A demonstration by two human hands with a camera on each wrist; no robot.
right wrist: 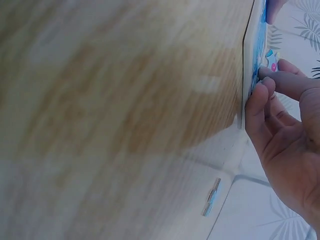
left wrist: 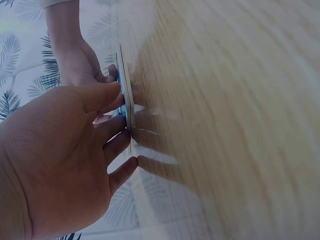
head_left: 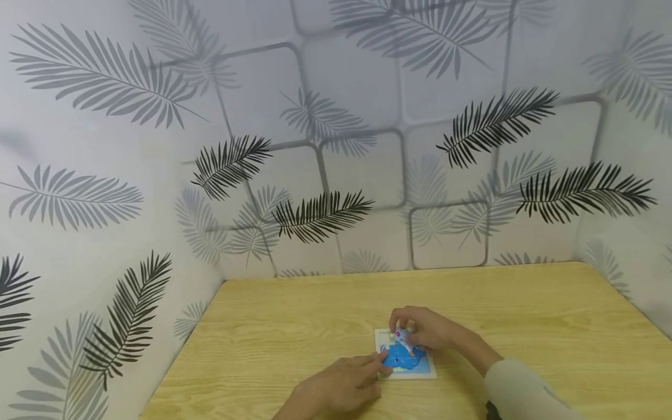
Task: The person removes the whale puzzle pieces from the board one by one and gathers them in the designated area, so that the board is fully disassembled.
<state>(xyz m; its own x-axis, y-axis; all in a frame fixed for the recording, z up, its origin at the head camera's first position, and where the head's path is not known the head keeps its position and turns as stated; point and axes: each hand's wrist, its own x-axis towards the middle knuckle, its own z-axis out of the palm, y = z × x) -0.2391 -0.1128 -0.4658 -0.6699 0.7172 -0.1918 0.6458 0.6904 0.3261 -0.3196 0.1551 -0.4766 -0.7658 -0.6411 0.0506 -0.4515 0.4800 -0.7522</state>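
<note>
A small white-bordered jigsaw board (head_left: 427, 373) lies on the table, with a blue whale-like picture (head_left: 397, 360) on it. My right hand (head_left: 427, 328) pinches a light blue puzzle piece with a pink spot (head_left: 399, 335) at the board's upper part. In the right wrist view this piece (right wrist: 271, 61) stands tilted up from the board, partly hidden by the fingers. My left hand (head_left: 349, 382) rests at the board's left side, fingertips on the picture. In the left wrist view its thumb and fingers (left wrist: 115, 131) are extended along the board's edge (left wrist: 127, 82).
The wood-grain table (head_left: 294, 315) stretches around the board. A leaf-patterned wall (head_left: 362, 169) rises behind the table, with similar walls at both sides. A small flat coloured item (right wrist: 212, 197) shows low in the right wrist view.
</note>
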